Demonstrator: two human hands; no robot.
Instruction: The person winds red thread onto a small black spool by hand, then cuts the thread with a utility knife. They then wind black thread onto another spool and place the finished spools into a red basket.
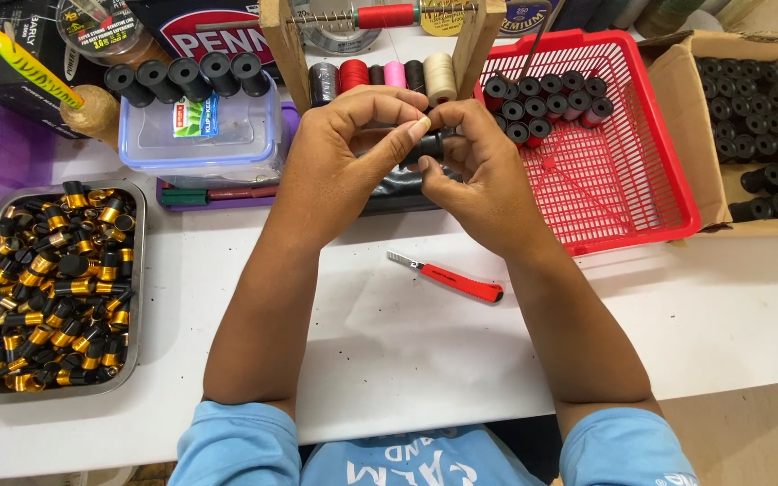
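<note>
both hands meet above the white table [722, 315]. the left hand [339, 153] and the right hand [479, 175] are curled inward, fingertips pinching a small black cylinder [431, 144] between them; most of it is hidden by the fingers, so its full shape is hard to make out. a red-handled knife [447, 276] lies on the table just below the hands. a red basket [641, 180] of black cylinders sits to the right, a metal tray [140, 270] of black-and-gold parts to the left. a cardboard box [686, 108] is cut off at the right edge.
</note>
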